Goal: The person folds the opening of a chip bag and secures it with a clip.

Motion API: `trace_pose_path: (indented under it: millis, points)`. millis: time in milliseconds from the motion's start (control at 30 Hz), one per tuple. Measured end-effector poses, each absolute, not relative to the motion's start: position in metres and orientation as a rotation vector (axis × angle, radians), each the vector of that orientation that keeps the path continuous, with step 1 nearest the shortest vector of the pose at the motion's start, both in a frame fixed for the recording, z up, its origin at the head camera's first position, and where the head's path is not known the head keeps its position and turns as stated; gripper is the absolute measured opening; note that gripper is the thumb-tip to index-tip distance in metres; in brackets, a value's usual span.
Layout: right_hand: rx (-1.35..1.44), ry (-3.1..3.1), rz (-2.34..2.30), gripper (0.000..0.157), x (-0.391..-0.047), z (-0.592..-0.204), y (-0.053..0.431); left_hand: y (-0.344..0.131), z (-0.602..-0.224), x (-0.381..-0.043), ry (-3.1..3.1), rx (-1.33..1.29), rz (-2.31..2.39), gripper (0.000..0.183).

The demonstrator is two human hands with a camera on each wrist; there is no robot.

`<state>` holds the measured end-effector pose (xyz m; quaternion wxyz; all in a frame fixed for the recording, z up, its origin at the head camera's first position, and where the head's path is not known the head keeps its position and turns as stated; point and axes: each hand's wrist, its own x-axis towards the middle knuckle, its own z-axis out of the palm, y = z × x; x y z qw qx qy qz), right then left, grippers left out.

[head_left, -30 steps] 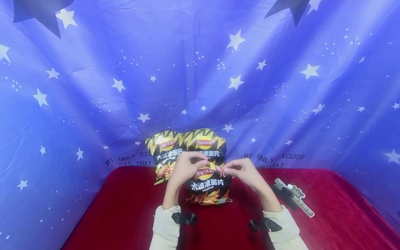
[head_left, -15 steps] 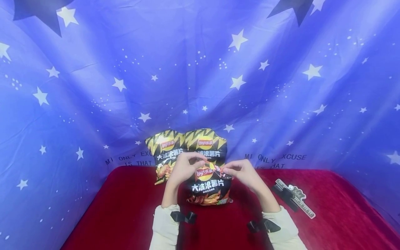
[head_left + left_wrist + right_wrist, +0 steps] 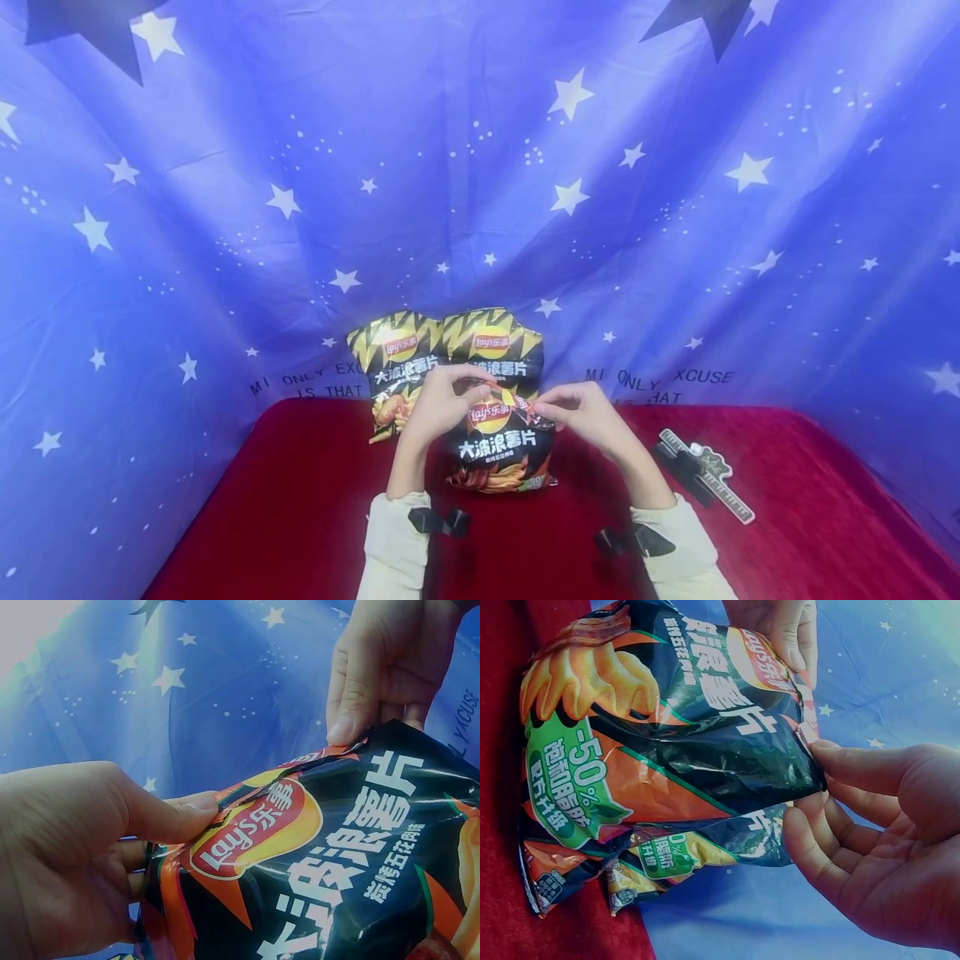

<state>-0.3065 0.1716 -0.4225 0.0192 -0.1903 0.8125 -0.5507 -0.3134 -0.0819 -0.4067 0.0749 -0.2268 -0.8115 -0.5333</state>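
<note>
Pinching the upper corners of the black Lay's wavy chip bag (image 3: 498,454) is where you are now: your left hand (image 3: 442,408) grips one end with the thumb on the printed face, and your right hand (image 3: 583,410) holds the other between thumb and fingers. The bag sits upright between them, over the red cloth-covered table (image 3: 322,492), in front of two more Lay's bags, the left rear bag (image 3: 402,345) and the right rear bag (image 3: 492,342). A ragged line runs along the top edge (image 3: 307,764), so you seem partway through working that end; whether it is torn through or merely folded, you cannot tell from here. The long-barred clip (image 3: 718,479) lies unused on the table, well apart from your right hand.
</note>
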Motion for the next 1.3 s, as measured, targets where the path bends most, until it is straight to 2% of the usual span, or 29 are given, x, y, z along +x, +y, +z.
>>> trace_pose_path:
  millis: [200,367,733,867,1000,1167,1300]
  points:
    - [-0.643,2.601,-1.542,0.025,-0.306,-0.416,0.183,-0.082,-0.406,-0.312,-2.428,-0.675,-1.596,0.017]
    - [-0.670,2.704,-1.420,0.027,-0.305,-0.405,0.210,-0.083,-0.403,-0.311,-2.436,-0.642,-1.611,0.018]
    - [-0.341,2.962,-1.017,0.029,-0.304,-0.399,0.280,-0.087,-0.400,-0.312,-2.450,-0.617,-1.647,0.018]
    - [-0.200,2.952,-0.861,0.023,-0.304,-0.402,0.296,-0.088,-0.400,-0.312,-2.448,-0.614,-1.669,0.018]
    - [-0.106,2.951,-0.746,0.012,-0.303,-0.407,0.304,-0.087,-0.400,-0.312,-2.449,-0.623,-1.651,0.018]
    - [-0.022,2.951,-0.681,0.019,-0.299,-0.412,0.308,-0.086,-0.401,-0.313,-2.455,-0.619,-1.616,0.018]
    - [0.125,2.917,-0.632,0.013,-0.297,-0.414,0.310,-0.085,-0.403,-0.313,-2.453,-0.626,-1.645,0.018]
